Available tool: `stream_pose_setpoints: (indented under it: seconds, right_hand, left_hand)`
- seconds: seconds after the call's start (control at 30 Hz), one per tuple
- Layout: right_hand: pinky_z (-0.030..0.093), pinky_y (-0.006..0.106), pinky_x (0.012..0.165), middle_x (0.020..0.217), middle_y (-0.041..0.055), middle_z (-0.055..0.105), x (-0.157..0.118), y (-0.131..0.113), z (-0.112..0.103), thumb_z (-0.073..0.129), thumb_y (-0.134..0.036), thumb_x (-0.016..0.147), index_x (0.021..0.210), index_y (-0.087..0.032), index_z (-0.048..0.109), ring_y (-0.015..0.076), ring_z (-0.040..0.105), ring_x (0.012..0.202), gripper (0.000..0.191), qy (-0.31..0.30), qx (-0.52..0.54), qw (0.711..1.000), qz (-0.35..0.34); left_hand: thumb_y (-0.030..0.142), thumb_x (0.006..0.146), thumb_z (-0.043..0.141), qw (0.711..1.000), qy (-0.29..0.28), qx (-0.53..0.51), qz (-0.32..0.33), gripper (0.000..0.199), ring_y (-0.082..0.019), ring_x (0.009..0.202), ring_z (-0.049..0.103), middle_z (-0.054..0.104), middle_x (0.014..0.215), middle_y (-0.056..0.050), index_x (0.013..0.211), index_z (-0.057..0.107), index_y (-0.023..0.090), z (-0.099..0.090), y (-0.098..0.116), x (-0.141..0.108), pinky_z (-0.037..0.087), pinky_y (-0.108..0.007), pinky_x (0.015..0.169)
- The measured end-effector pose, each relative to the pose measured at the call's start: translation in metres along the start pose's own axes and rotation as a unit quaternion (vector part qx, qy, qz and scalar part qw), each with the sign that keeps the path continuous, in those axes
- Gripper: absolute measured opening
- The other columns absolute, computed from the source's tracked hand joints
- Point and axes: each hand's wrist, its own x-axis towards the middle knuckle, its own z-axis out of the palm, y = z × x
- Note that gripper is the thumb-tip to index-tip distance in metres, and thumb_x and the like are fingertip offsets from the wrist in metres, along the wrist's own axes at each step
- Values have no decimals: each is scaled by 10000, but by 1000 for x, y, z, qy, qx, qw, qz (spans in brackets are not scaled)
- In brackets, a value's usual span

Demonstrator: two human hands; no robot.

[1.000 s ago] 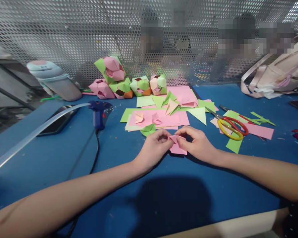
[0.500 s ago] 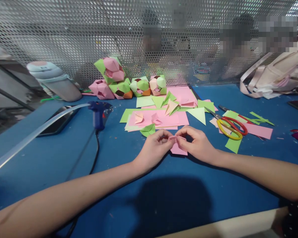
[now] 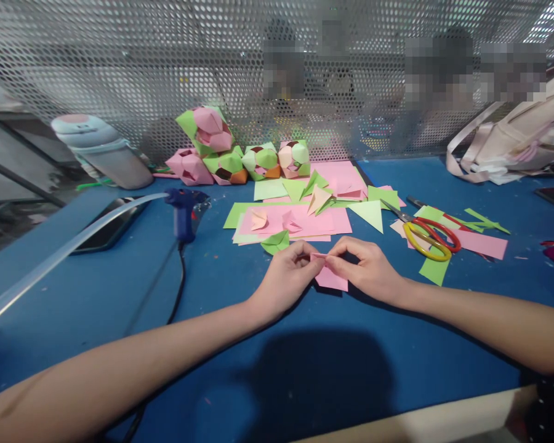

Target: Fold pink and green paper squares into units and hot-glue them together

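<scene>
A small piece of pink paper (image 3: 332, 280) is pinched at its far edge between both my hands, just above the blue table. My left hand (image 3: 290, 271) has thumb and fingers closed on its left side. Gripping the right side, my right hand (image 3: 368, 264) is closed the same way, thumb beside the other thumb. The far edge looks folded over, though fingertips partly cover it. A folded green paper piece (image 3: 276, 242) lies just beyond my left hand. Behind it are stacked pink and green sheets (image 3: 339, 219) with small folded pieces on top.
Scissors (image 3: 427, 239) with red and yellow handles lie on paper scraps at right. A blue glue gun (image 3: 183, 215) stands at left, with its cord and long glue stick. Folded paper balls (image 3: 212, 129), a bottle (image 3: 104, 151) and a bag (image 3: 512, 138) line the perforated screen.
My fingertips have shifted very slightly along the pink paper's far edge, which tilts a little differently. Both hands keep their pinch; the things around stay put.
</scene>
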Motion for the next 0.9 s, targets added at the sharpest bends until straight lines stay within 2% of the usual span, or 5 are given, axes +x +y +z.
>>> stream_pose_setpoints:
  seconds: [0.27, 0.4, 0.57, 0.73, 0.9]
  right_hand:
    - [449, 258, 654, 752, 17, 624, 0, 3, 0, 595, -174, 860, 778, -165, 670, 126, 580, 704, 111, 2, 21, 1000, -14]
    - [461, 271, 691, 790, 20, 625, 1, 3, 2, 641, -176, 833, 842, -178, 687, 135, 585, 749, 46, 15, 24, 998, -60]
    - [429, 294, 706, 695, 0, 580, 3, 2, 5, 615, -163, 858, 738, -176, 631, 128, 540, 694, 121, 25, -23, 993, -115]
    - [434, 302, 730, 804, 33, 606, 3, 5, 3, 622, -211, 859, 848, -167, 627, 148, 551, 765, 46, 28, -53, 993, -100]
    - [408, 297, 722, 683, 5, 602, 4, 10, 1, 604, -202, 877, 727, -159, 636, 124, 543, 684, 159, 40, -73, 993, -84]
  left_hand:
    - [265, 798, 600, 999, -13, 49, 15, 149, -108, 623, 463, 526, 679, 14, 716, 545, 154, 0, -1, 1, 365, -234, 589]
    - [208, 781, 583, 996, -22, 75, 32, 107, -117, 634, 478, 535, 671, 11, 699, 547, 149, 1, -2, 1, 372, -243, 598]
    - [129, 760, 554, 992, -43, 102, 61, 76, -122, 661, 500, 548, 688, 8, 688, 553, 149, 3, -2, -1, 383, -247, 618]
    - [196, 786, 586, 996, 9, 71, 61, 96, -112, 645, 494, 553, 695, 13, 712, 545, 153, 2, -4, 0, 393, -239, 614]
    - [236, 793, 607, 997, 35, 56, 46, 136, -106, 631, 483, 544, 688, 17, 709, 536, 155, 1, -5, 2, 394, -231, 601]
